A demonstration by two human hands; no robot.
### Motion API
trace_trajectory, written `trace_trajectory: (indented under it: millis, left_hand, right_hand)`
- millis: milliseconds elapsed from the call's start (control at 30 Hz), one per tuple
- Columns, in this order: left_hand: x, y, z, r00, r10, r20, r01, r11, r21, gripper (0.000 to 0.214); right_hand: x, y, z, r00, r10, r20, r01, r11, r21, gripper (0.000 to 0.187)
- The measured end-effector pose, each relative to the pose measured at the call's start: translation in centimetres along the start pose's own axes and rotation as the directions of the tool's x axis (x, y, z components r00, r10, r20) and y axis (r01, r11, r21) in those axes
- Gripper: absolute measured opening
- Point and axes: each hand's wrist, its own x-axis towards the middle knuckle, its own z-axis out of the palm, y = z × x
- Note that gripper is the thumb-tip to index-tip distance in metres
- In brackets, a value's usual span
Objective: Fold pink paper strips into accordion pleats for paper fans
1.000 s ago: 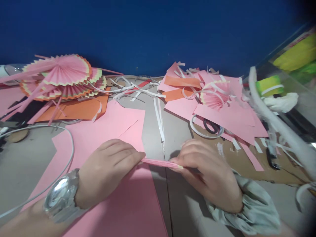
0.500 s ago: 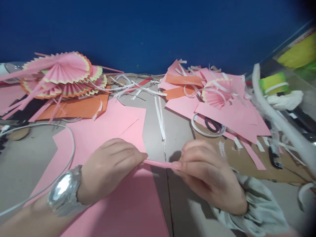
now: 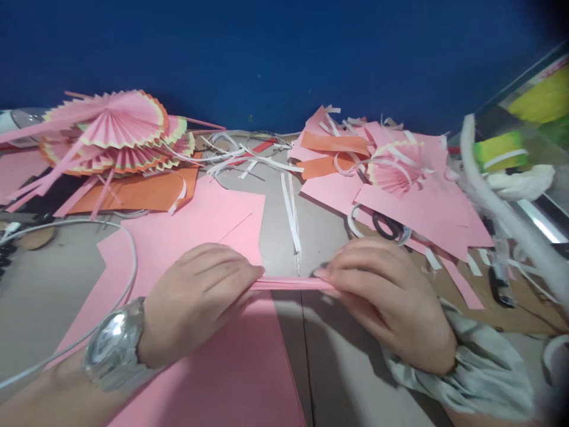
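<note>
A narrow strip of folded pink paper (image 3: pixel 293 283) is stretched level between my two hands, its layers stacked tight. My left hand (image 3: pixel 207 299), with a watch on the wrist, pinches one end of it. The other end is gripped between thumb and fingers of my right hand (image 3: pixel 386 296), whose wrist carries a pale green sleeve cuff. Both ends are hidden by the fingers. Beneath my left hand lie large pink paper sheets (image 3: pixel 222 379) on the grey table.
Pleated pink paper fans (image 3: pixel 122 127) rest at back left on an orange sheet (image 3: pixel 137 191). Pink offcuts (image 3: pixel 427 213) and a tape roll (image 3: pixel 355 222) lie at right on cardboard. White strips (image 3: pixel 291 213) are scattered mid-table. A white cable (image 3: pixel 133 261) loops at left.
My right hand has moved slightly up and to the right, and more of the folded paper shows between my hands. It now lies level rather than slanting.
</note>
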Motion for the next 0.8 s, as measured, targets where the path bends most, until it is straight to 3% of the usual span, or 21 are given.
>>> trace_trajectory:
  millis: [100, 233, 433, 600, 800]
  left_hand:
    - [0.0, 0.3, 0.4, 0.999, -0.031, 0.013, 0.031, 0.999, 0.017, 0.016]
    - [0.1, 1.0, 1.2, 0.999, -0.043, 0.003, 0.043, 0.999, -0.029, 0.018]
    - [0.0, 0.5, 1.4, 0.998, -0.049, -0.032, 0.047, 0.998, -0.044, 0.013]
    - [-0.2, 0.0, 1.4, 0.998, -0.019, -0.057, 0.019, 1.000, 0.004, 0.013]
    - [-0.1, 0.7, 1.8, 0.998, 0.011, -0.060, -0.010, 1.000, 0.018, 0.015]
  right_hand:
    - [0.2, 0.0, 0.5, 1.000, -0.010, 0.027, 0.015, 0.984, -0.176, 0.014]
    - [0.1, -0.4, 1.3, 0.995, -0.057, 0.078, 0.071, 0.978, -0.197, 0.015]
    - [0.0, 0.1, 1.2, 0.999, -0.030, 0.030, 0.035, 0.983, -0.182, 0.009]
    - [0.1, 0.0, 0.8, 0.999, -0.029, -0.021, 0.018, 0.915, -0.404, 0.008]
    - [0.6, -1.4, 1.2, 0.990, -0.096, 0.107, 0.133, 0.893, -0.431, 0.020]
